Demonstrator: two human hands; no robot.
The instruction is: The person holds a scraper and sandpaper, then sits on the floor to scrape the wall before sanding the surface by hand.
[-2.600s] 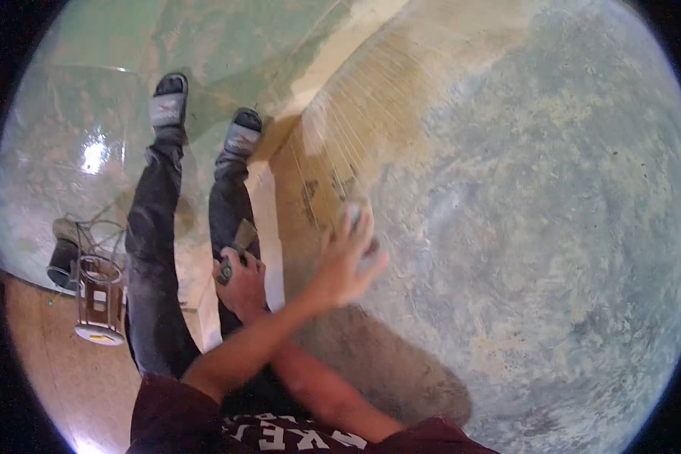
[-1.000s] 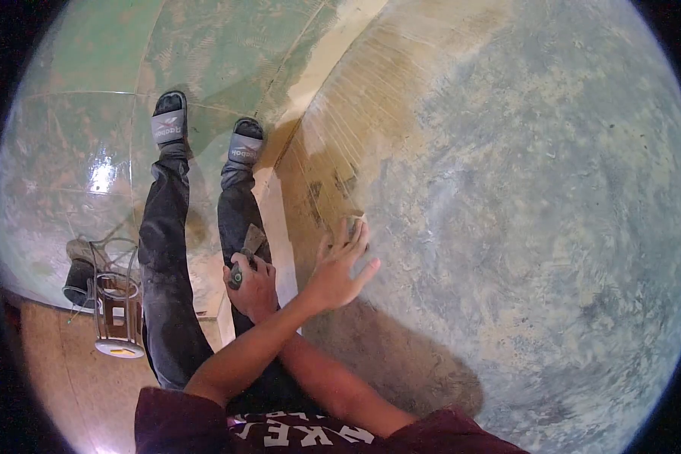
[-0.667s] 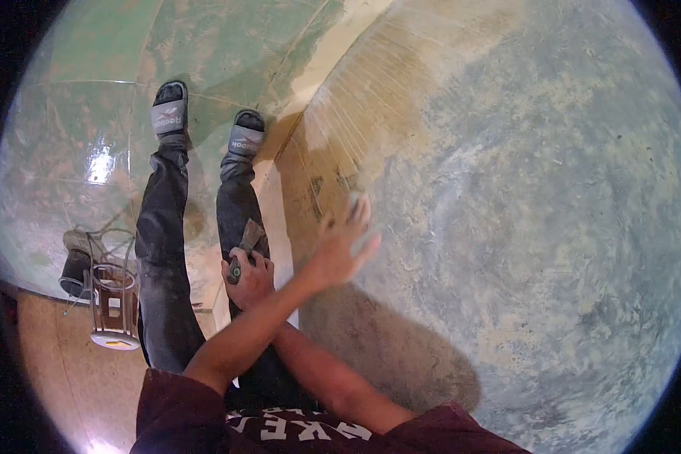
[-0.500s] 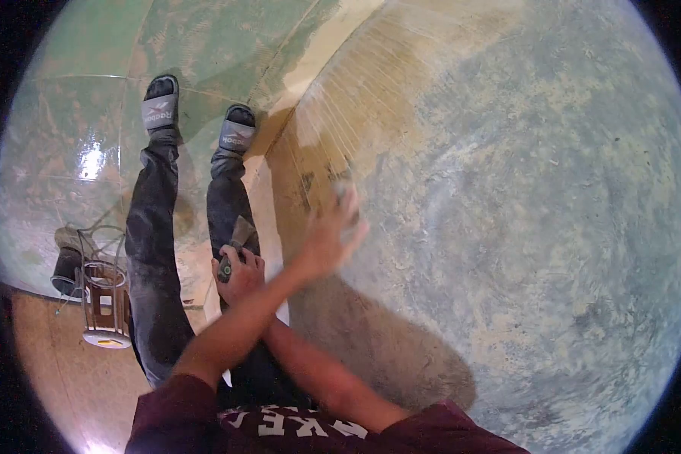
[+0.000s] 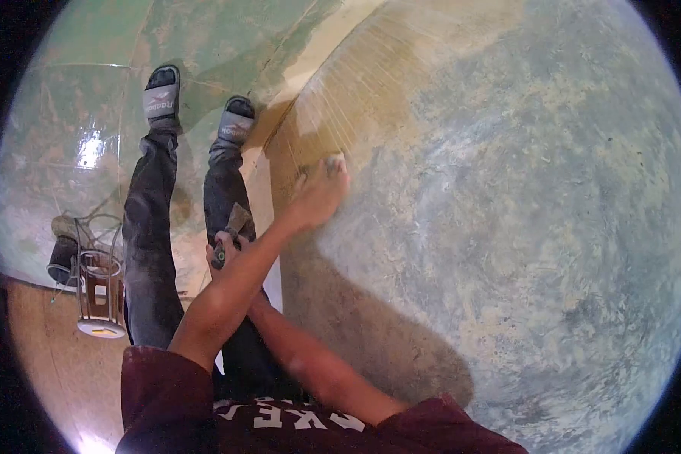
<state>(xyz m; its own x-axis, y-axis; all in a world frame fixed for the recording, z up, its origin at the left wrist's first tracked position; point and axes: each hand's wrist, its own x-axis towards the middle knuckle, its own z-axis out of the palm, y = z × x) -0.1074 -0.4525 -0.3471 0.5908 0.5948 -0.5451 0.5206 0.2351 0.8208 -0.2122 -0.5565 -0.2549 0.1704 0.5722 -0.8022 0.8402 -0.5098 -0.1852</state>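
Observation:
My left hand (image 5: 321,195) reaches across to the wall (image 5: 492,250), at the border between its tan, streaked part and its mottled grey part. Its fingers are curled toward the surface, with a small pale patch at the fingertips; I cannot tell what it is. My left forearm crosses over the right one. Close to the thigh, my right hand (image 5: 225,251) is wrapped around the dark handle of a putty knife (image 5: 239,219). The knife's flat blade points up and away from me, in front of my dark trouser leg.
Two slide sandals (image 5: 161,98) are on my feet on the green tiled floor (image 5: 76,106). At the left stands a metal-framed stool (image 5: 101,291), beside a dark cylindrical container (image 5: 63,259). A pale strip (image 5: 261,204) runs along the wall's base.
My left hand has moved slightly up and left along the wall, and its spread fingers have curled in. The right hand still holds the putty knife, a little higher in view.

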